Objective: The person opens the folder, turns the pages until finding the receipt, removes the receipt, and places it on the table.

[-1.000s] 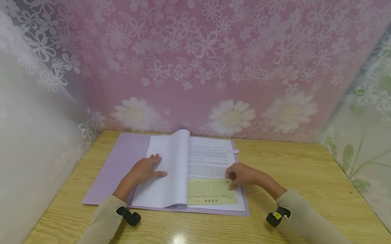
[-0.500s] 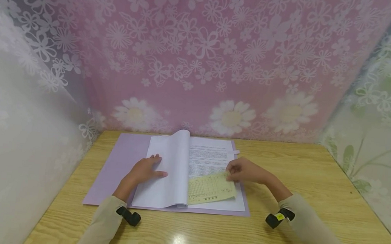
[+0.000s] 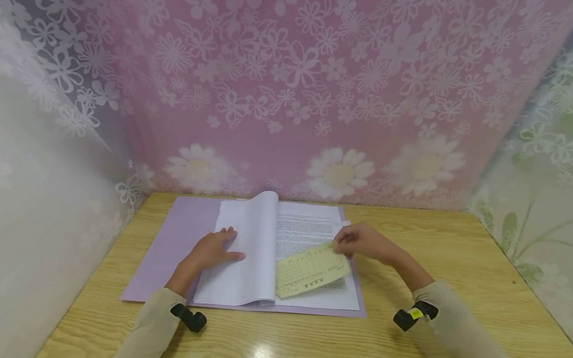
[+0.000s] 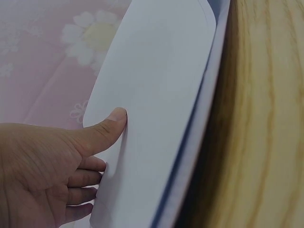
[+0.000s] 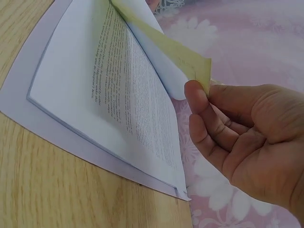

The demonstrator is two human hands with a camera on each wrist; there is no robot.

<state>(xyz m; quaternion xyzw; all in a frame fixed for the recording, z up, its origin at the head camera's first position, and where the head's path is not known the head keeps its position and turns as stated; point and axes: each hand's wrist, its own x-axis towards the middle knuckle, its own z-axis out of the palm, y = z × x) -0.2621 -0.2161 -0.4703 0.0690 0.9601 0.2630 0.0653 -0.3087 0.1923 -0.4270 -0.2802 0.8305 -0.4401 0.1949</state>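
A lilac folder (image 3: 188, 222) lies open on the table, with white printed pages (image 3: 308, 225) on its right side. My left hand (image 3: 211, 250) rests on the turned-over white sheets (image 3: 255, 265), thumb and fingers spread; in the left wrist view the thumb lies along the paper. My right hand (image 3: 362, 242) pinches the upper right corner of a yellow printed slip (image 3: 312, 270) between thumb and index finger. The slip's right end is raised and tilted above the page, while its left end stays by the curled sheets. In the right wrist view the pinched slip (image 5: 175, 52) stands up off the text.
The wooden table (image 3: 441, 251) extends around the folder, with a floral pink cloth wall (image 3: 297, 91) right behind it. A small white tab (image 3: 345, 223) sticks out at the pages' right edge. Black cameras are strapped on both sleeved wrists.
The right hand has moved up and away from me, lifting the slip's right end off the page, so the slip slants more. The left hand has stayed in place.
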